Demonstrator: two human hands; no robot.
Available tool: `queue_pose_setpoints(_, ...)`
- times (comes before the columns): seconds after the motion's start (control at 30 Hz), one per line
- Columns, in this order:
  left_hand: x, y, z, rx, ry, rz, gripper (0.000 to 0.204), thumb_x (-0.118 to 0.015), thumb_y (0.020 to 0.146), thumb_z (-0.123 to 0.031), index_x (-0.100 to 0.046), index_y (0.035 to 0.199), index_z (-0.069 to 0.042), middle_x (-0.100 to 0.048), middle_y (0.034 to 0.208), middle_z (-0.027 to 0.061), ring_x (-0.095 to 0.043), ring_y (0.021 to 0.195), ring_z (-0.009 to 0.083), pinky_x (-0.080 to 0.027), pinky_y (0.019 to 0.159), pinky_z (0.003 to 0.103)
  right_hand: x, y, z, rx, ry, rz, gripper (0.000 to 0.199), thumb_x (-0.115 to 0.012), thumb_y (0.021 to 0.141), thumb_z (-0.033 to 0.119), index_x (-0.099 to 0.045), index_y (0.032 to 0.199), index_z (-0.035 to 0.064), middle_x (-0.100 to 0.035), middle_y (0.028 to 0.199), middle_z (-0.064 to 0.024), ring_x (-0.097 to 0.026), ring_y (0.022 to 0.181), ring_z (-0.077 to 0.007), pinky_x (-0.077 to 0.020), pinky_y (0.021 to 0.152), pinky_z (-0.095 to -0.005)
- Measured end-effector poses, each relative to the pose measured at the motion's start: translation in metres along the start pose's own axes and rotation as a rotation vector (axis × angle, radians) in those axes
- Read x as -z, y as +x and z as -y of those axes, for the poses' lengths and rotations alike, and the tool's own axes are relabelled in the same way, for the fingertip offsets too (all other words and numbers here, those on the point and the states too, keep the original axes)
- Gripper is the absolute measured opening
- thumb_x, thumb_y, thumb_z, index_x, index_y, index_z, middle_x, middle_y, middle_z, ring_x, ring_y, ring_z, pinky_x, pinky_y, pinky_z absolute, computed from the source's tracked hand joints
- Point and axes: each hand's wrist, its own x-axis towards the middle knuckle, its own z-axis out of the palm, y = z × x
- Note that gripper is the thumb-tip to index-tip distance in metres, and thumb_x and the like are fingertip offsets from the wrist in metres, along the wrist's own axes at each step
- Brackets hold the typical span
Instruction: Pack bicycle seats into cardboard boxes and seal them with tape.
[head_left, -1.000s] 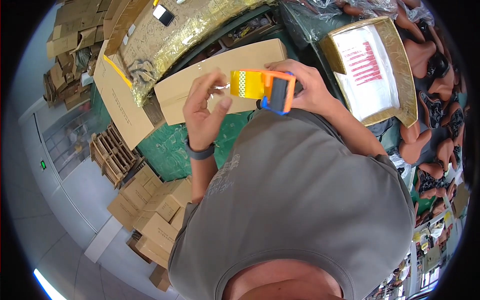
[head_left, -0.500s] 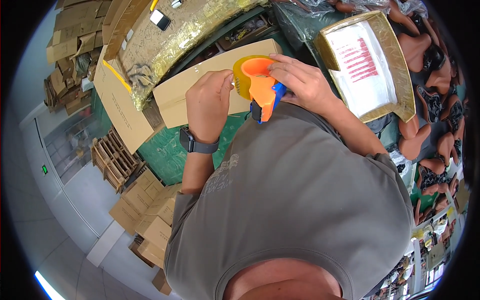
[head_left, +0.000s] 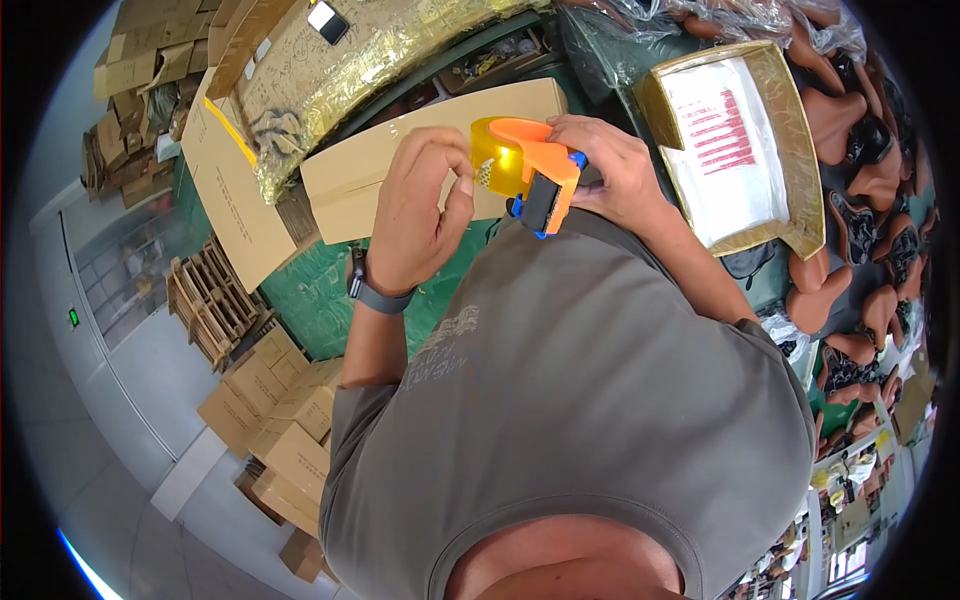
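A green tabletop (head_left: 330, 290) is carrying the scene, crowded at the far side by a gold-foil-wrapped bundle (head_left: 380, 50) and at the right by an open foil-lined box (head_left: 790, 140) holding a white printed bag, with brown moulded pieces (head_left: 860, 180) heaped beyond it. A long flat cardboard carton (head_left: 400, 160) is lying across the middle, just in front of the person's chest.

Above its right end the right hand (head_left: 610, 170) is closing firmly around the handle of an orange tape dispenser (head_left: 535, 170), while the left hand (head_left: 420, 215), watch at the wrist, is curling its thumb and fingers against the yellow tape roll (head_left: 490, 155), apparently picking at the loose end. Half a second ago the dispenser was standing more upright with its orange side to the camera; now it is lying flatter with the roll turned toward the left hand, which suggests the tape end is being freed before sealing begins.

Open room is lying along the carton's bare left stretch; the foil box's near edge is crowding the right elbow, and stacked cartons (head_left: 270, 430) are sitting on the floor at the left.
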Motion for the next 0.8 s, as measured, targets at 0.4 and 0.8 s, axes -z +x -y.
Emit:
queue_pose_setpoints(0.4, 0.010, -0.013, -0.019, -0.354, 0.232, -0.149, 0.019, -0.084, 0.086, -0.005, -0.074, 0.103, -0.004, -0.079, 0.104, 0.0075, -0.076, 0.087, 0.0285, -0.064, 0.074, 0.039, -0.010, 0.013, -0.007, 0.180, 0.007, -0.061, 0.059, -0.095, 0.076, 0.028, -0.066, 0.121, 0.0025, -0.076, 0.113, -0.0164, -0.078, 0.108, -0.0395, -0.0653, 0.093, -0.0452)
queue_pose_setpoints(0.8, 0.010, -0.022, -0.041, -0.483, 0.358, 0.000, 0.013, -0.081, 0.089, -0.007, -0.071, 0.098, -0.005, -0.072, 0.103, 0.0080, -0.071, 0.086, 0.0209, -0.060, 0.074, 0.033, -0.041, 0.021, -0.040, 0.249, -0.017, -0.185, 0.051, -0.094, 0.079, 0.018, -0.069, 0.122, 0.0037, -0.079, 0.114, -0.0128, -0.078, 0.109, -0.0371, -0.0647, 0.094, -0.0441)
